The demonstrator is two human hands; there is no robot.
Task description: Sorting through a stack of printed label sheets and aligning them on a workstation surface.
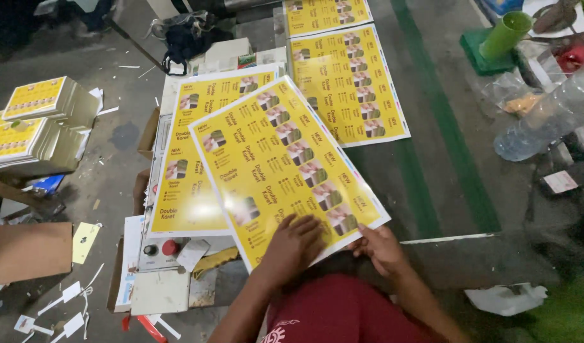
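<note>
pressing flat on the near end of a glossy yellow printed sheet (285, 168), the left hand (296, 241) lies palm down with its fingers spread open over the print, gripping nothing. the right hand (382, 248) sits just beside it at the sheet's near right corner, thumb on top of the edge and fingers tucked beneath, so it pinches the paper lightly. the sheet runs away from both hands at a slant, tilted to the left, and carries rows of small product pictures on yellow.

under it, further to the left of the left hand, lies a second yellow sheet (190, 165) of the same kind, partly covered by the top one. both rest on a small machine (153, 254) with a red button (170, 247) and a black knob (150, 250), just to the left of the left hand. beyond the sheets, well ahead of the right hand, two more yellow sheets (352, 82) lie flat on the grey floor (432, 184), next to a green painted stripe (444, 127).

far to the left of the hands, stacks of yellow printed cards (34, 121) sit on the floor, with a brown cardboard piece (26, 251) nearer. far right and ahead of the right hand lie a clear plastic bottle (546, 114) on its side and a green tube (507, 35). a red garment (343, 314) shows below the hands.
</note>
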